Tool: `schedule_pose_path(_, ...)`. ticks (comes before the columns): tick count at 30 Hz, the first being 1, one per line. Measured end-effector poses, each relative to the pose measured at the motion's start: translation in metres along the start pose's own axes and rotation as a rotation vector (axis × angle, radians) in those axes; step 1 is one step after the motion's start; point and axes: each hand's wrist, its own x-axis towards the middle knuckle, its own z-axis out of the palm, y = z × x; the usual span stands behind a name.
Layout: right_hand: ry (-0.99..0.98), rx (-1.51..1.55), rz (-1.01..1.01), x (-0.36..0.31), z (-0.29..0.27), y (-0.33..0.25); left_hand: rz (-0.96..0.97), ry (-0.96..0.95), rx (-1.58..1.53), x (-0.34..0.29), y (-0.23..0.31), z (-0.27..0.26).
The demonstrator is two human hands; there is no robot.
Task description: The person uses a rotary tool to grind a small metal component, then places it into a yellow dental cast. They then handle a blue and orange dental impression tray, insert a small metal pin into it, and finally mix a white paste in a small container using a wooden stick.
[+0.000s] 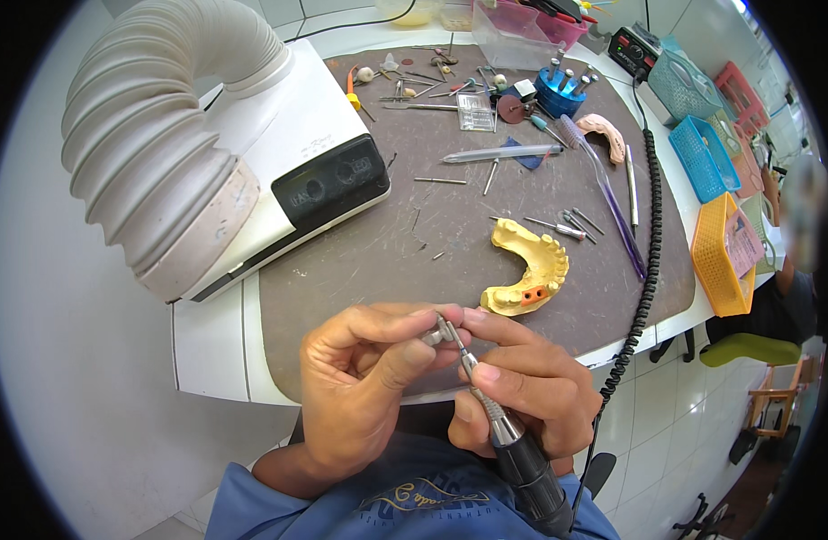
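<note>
My left hand [355, 387] pinches a small silvery metal dental piece [436, 334] between thumb and fingertips, just over the table's near edge. In my right hand [540, 387] is a rotary handpiece [531, 472] with a black body and metal nose, gripped like a pen. Its thin bur [454, 334] meets or nearly meets the metal piece; the fingers partly hide the contact. Fingertips of both hands come together there. Just beyond them lies a yellow dental cast [547, 256], a horseshoe arch with an orange patch [533, 295] holding two dark holes.
A ribbed white hose [144, 153] joins a white box with a black panel [333, 184] at left. Burs, a blue bur stand [561, 93], a pink arch [603, 133] and a purple-handled brush [612, 202] occupy the mat. A coiled black cord [650, 234] hangs right, near baskets [722, 256] and another person [796, 288].
</note>
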Motion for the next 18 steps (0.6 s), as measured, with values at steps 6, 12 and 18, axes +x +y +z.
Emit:
schedule_pose_path(6,-0.002,0.011,-0.002,0.0003,0.0,0.0015,-0.059,0.032,-0.024,-0.0002,0.0043,-0.0006)
schedule_pose_path(12,-0.01,-0.002,-0.002,0.0,-0.0004,0.0007,-0.065,0.026,-0.079,-0.0002,0.0037,-0.0012)
schedule_pose_path(18,-0.017,0.02,-0.029,0.0001,-0.0008,0.0035,-0.085,0.033,-0.097,-0.0006,0.0049,-0.001)
